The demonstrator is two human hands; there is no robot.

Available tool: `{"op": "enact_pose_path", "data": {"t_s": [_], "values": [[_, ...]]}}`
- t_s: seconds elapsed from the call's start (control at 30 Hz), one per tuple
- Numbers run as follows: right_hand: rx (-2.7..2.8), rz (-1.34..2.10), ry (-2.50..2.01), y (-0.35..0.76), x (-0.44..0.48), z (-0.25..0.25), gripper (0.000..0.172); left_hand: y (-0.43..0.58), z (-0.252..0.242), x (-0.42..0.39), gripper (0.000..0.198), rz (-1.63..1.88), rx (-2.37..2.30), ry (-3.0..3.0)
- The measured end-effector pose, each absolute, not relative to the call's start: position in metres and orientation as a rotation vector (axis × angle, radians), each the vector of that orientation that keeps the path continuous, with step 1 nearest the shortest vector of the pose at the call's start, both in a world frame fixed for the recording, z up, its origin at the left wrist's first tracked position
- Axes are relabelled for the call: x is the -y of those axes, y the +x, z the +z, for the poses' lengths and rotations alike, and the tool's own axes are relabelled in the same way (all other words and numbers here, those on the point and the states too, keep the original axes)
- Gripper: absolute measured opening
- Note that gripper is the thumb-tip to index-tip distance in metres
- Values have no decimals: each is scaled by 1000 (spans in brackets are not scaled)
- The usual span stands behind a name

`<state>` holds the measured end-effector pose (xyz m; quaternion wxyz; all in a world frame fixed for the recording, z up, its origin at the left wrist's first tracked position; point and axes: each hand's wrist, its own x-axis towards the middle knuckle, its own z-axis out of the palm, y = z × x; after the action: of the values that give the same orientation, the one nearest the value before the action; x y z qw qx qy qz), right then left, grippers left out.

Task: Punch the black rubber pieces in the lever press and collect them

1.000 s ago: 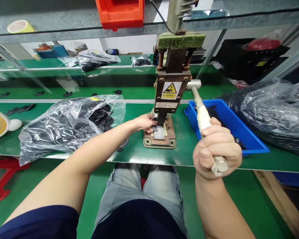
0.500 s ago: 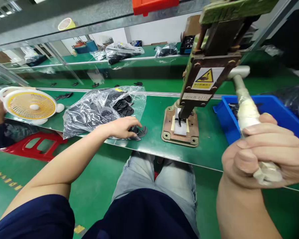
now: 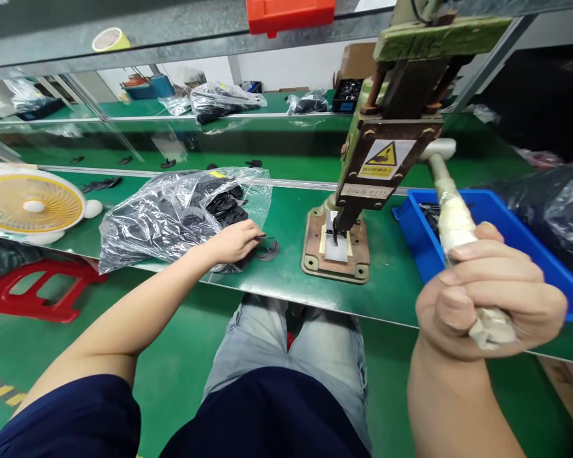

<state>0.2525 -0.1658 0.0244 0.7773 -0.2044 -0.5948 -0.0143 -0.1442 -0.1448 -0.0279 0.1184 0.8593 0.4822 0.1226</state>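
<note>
My right hand (image 3: 491, 289) is wrapped round the taped lever handle (image 3: 456, 219) of a hand press (image 3: 379, 152). My left hand (image 3: 241, 242) is closed at the front edge of a clear plastic bag (image 3: 157, 219) full of black curved parts. A thin dark piece sticks out from its fingertips, apparently one of these black plastic parts; the fingers hide most of it. Just beside the fingertips, another black curved part (image 3: 268, 253) lies on the green bench. Under the press ram, a small black hooked piece (image 3: 335, 236) stands over a pale pad on the base plate (image 3: 312, 248).
Right of the press stands a blue bin (image 3: 516, 222) with dark parts inside. A white and yellow fan (image 3: 31, 202) is at the left, above a red stool (image 3: 42, 289). Several black parts lie along the back strip. A metal shelf (image 3: 181, 38) crosses overhead.
My left fingers have closed from a spread reach into a pinch among the black parts. My right hand stays on the lever. The view has shifted, and the co-worker's hand at the fan has left it.
</note>
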Motion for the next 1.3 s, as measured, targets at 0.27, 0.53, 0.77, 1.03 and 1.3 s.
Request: {"op": "enact_pose_path", "data": {"t_s": [0.27, 0.53, 0.77, 1.03, 1.3], "values": [[1238, -55, -427, 249, 163, 25, 52, -57, -25, 116, 33, 713, -1238, 1409], [1327, -57, -457, 255, 167, 26, 51, 10, -38, 75, 29, 808, -1271, 1352], [1303, -46, -454, 252, 168, 26, 51, 7, -36, 66, 29, 731, -1240, 1337], [1300, -41, -466, 252, 168, 25, 52, 6, -42, 62, 31, 687, -1209, 1408], [1226, -58, -431, 245, 164, 25, 52, 10, -33, 58, 36, 572, -1303, 1254]]}}
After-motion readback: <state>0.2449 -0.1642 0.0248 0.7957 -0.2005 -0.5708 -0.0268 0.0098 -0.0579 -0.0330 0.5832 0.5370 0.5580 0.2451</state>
